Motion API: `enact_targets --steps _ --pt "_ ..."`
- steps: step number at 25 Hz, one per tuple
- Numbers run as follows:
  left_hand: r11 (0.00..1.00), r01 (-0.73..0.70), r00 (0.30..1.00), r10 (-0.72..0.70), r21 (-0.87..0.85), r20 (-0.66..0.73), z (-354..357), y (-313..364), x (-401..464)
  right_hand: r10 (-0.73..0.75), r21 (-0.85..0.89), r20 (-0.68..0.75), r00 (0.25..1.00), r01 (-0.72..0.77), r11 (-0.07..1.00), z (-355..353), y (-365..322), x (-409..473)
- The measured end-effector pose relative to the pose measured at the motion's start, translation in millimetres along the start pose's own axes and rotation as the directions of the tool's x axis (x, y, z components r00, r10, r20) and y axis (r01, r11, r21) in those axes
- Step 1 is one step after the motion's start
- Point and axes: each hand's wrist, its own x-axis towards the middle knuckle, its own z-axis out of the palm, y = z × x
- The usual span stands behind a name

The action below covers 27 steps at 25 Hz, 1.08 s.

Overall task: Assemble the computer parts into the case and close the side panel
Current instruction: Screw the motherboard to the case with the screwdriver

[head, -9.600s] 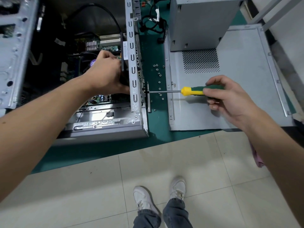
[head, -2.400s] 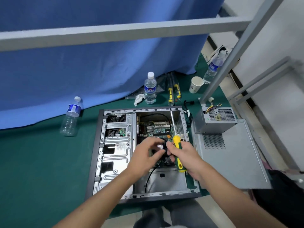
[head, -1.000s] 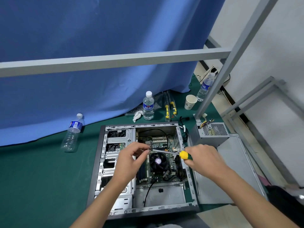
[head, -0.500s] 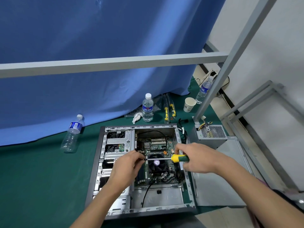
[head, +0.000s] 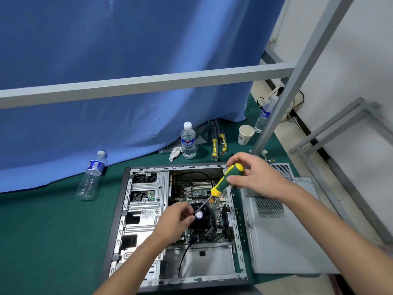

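Makeshift repair workshop: green mat (head: 42,231), blue curtain (head: 127,50) (spare screwdrivers (head: 214,143) lying about).

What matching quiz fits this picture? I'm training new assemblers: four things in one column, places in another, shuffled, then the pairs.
Things:
1. screwdriver
2. paper cup
3. side panel
4. cooler fan

Places:
A. flat on the mat, right of the case
B. inside the case, on the board
C. in the right hand, tip slanting down toward the left hand
D. standing at the back, by the metal post

Pairs: 1-C, 2-D, 3-A, 4-B
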Motion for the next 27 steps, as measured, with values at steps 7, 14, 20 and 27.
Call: enact_targets --steps 7,14,20,27 --pt "0.998 0.06 0.998 -0.061 0.026 0.019 19 32 74 -0.116 -0.237 -0.126 0.985 0.083 0.968 -34 10 42" --pt "0.994 0.089 0.989 -0.096 0.063 0.11 48 40 130 -0.132 -0.345 -0.045 0.99 0.109 0.932 -42 28 75" --pt "0.997 0.012 0.984 -0.026 0.082 0.174 63 26 163 -0.095 -0.364 -0.055 0.994 0.069 0.929 -27 46 89" --pt "0.996 0.032 0.985 -0.046 0.083 0.164 85 6 167 -0.035 -0.44 0.042 0.998 0.05 0.896 -11 52 98"
